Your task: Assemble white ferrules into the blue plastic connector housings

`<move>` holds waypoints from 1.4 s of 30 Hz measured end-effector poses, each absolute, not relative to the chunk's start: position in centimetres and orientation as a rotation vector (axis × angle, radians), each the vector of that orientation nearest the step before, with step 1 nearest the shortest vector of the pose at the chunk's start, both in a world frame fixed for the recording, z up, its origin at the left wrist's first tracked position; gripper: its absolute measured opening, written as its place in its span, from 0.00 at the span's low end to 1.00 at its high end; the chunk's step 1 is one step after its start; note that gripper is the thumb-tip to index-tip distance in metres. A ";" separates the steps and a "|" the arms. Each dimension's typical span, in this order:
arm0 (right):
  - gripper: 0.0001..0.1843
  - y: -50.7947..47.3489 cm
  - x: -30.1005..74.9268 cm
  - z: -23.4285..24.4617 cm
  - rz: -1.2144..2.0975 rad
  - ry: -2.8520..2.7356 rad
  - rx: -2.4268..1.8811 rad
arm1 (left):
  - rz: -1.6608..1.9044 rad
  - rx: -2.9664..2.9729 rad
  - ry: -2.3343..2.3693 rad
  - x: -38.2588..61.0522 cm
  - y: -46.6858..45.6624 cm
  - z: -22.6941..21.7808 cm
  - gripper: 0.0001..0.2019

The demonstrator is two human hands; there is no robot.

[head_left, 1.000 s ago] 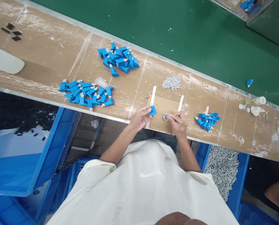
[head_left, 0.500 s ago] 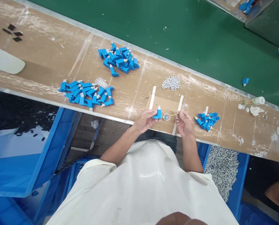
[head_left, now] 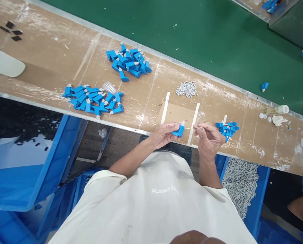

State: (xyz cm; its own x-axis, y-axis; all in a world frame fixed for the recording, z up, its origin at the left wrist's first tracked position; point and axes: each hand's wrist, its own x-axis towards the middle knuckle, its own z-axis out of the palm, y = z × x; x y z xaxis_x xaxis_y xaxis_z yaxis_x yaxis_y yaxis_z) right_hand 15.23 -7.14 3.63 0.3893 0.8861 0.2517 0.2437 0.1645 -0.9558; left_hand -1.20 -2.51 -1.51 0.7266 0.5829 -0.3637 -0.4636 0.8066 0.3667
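My left hand [head_left: 164, 136] pinches a blue plastic part [head_left: 178, 131] with a white tip, held above the near edge of the bench. Between the fingertips of my right hand [head_left: 209, 137] is a thin wooden stick [head_left: 188, 128], pointing left. Its far end reaches the side of the blue part; whether they touch, I cannot tell. Beneath the hands lies a cardboard sheet [head_left: 180, 113] with white strips along two sides. A small pile of blue parts [head_left: 229, 128] sits just right of my right hand. The small clear cup is hidden now.
Two larger piles of blue parts [head_left: 129, 62] [head_left: 94, 100] lie to the left. Small grey pieces [head_left: 186, 89] are heaped beyond the cardboard. A bottle [head_left: 277, 109] lies at right. Blue bins with black pieces [head_left: 19, 117] and grey pieces [head_left: 240, 186] flank me. Another person's arm [head_left: 301, 206] shows lower right.
My left hand has carried the blue part rightward, over where the cup showed. My right hand has shifted right and turned; the stick's end went from the cup to the blue part.
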 end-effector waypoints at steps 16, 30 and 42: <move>0.08 -7.0 14.9 3.6 0.456 -1.357 -1.399 | 0.595 0.282 0.485 -1.1 -2.5 -1.7 0.19; 0.08 -7.1 15.6 3.3 0.460 -1.314 -1.387 | 0.600 0.267 0.472 -1.3 -2.6 -2.0 0.15; 0.19 -6.4 18.7 -3.2 0.653 -1.358 -1.755 | 0.627 0.030 0.650 -2.3 -0.7 -4.7 0.05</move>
